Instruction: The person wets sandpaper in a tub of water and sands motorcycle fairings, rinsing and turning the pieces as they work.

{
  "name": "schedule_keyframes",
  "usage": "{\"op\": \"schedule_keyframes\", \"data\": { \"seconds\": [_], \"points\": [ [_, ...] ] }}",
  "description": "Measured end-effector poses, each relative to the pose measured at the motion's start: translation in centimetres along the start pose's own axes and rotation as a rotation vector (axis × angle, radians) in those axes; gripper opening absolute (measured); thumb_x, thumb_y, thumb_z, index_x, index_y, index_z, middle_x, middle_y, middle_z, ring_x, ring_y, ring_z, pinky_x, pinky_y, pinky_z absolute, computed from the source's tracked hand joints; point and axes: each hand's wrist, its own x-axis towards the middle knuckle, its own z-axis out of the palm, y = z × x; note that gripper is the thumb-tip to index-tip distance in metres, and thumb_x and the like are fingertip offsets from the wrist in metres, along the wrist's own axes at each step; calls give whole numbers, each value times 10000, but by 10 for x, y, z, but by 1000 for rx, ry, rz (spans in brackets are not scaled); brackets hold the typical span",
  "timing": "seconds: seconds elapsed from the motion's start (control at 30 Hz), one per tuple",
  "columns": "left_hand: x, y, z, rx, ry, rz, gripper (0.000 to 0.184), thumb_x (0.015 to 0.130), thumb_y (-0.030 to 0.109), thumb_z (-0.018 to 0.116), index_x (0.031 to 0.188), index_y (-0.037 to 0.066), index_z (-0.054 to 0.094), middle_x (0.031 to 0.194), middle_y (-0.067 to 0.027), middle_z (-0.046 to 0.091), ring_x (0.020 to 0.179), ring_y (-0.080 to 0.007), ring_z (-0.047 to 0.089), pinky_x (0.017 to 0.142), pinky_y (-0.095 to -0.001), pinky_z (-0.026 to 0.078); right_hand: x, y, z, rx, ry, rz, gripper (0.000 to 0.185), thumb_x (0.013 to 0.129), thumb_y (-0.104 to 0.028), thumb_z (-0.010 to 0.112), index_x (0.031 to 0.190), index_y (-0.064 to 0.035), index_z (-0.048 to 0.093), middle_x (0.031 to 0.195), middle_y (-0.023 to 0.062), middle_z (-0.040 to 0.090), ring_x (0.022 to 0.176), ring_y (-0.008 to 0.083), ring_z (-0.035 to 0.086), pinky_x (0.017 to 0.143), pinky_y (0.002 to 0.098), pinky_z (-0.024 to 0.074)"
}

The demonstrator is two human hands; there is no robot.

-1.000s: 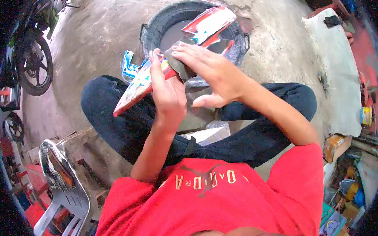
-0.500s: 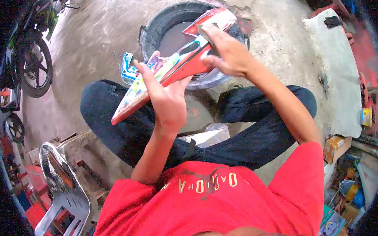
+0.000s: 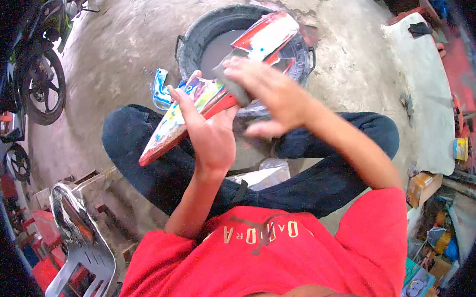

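A long motorcycle fairing panel (image 3: 165, 128), patchy with red, white, blue and yellow paint, slants over my lap, its far end above a black tub (image 3: 189, 43). My left hand (image 3: 212, 136) supports the panel from below, thumb along its near side. Across the panel's middle, my right hand (image 3: 275, 91) presses a grey piece of sandpaper (image 3: 235, 87) on the surface; its fingers are slightly blurred. Murky water (image 3: 218, 51) lies in the tub. A smaller blue-and-white painted part (image 3: 161, 91) rests on the floor left of the tub.
A grey plastic chair (image 3: 85, 245) stands at lower left, and a motorcycle wheel (image 3: 43, 85) at upper left. On the right are a pale panel (image 3: 424, 98), a cardboard box (image 3: 423, 188) and clutter. A white bag-like thing (image 3: 265, 175) lies between my legs.
My right hand has slid with the sandpaper from the panel's far end down and left to its middle. The left hand and the panel stay almost in place.
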Motion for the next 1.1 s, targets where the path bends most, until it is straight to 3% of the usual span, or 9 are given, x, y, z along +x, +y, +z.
{"op": "schedule_keyframes", "data": {
  "seconds": [0.1,0.2,0.3,0.47,0.67,0.7,0.93,1.07,1.1],
  "points": [
    [1,8,0,-150,-30,-76,920,822,-102,720,1454,-88,52,1380,-246,464,1223,-311,555,1008,-412,507,-16,43,-16,-19,-5,337,688,917,-385,610,1451,-10,394,1476,243,431,1377,378,429,1146,451,328],
    [2,9,0,-289,-60,-95,875,852,-64,701,1461,-65,72,1385,-242,451,1256,-342,528,1025,-453,496,-29,64,-13,-14,30,426,670,929,-369,592,1462,-21,383,1477,251,428,1385,385,417,1149,441,317],
    [2,0,-7,-477,-68,-90,710,951,128,638,1457,-23,163,1362,-219,473,1287,-379,501,1069,-525,447,-32,62,-6,-93,72,357,657,943,-373,564,1466,-19,381,1485,258,416,1403,395,390,1166,433,292],
    [18,20,-1,-812,44,-485,540,1043,442,433,1416,65,332,1350,-162,502,1307,-361,483,1121,-558,351,-40,64,2,-84,166,334,552,941,-224,561,1433,-7,436,1462,240,459,1387,379,422,1152,424,325],
    [21,29,12,-663,-67,-371,408,1009,259,601,1338,70,453,1322,-103,536,1236,-205,544,1078,-416,396,-31,59,7,-127,393,354,400,920,-81,552,1313,-4,554,1303,224,594,1256,345,556,1068,403,422],
    [24,23,14,-679,-101,-345,530,955,162,681,1395,23,419,1312,-102,540,1206,-180,556,1051,-383,419,-28,60,6,-129,454,362,328,932,-91,537,1244,-6,591,1192,209,638,1149,338,605,1008,410,456],
    [32,-3,40,-459,-121,-204,385,975,156,643,1293,-24,521,1298,-109,556,1226,-207,542,1077,-360,409,-23,62,17,-191,535,355,260,958,-100,479,1169,-5,597,1093,198,632,1044,352,606,942,418,470],
    [28,-5,42,-472,-160,-305,260,1023,257,563,1225,121,474,1263,-116,577,1176,-260,594,976,-496,499,-22,67,13,-136,542,482,194,961,-127,488,1045,9,597,1010,228,624,983,368,606,872,440,468],
    [27,-4,45,-455,-151,-348,175,1034,263,543,1125,169,427,1143,-71,590,1086,-178,619,877,-449,541,-18,61,5,-19,587,583,199,967,-151,484,988,14,593,987,243,618,979,392,598,845,451,462]
  ]
}}
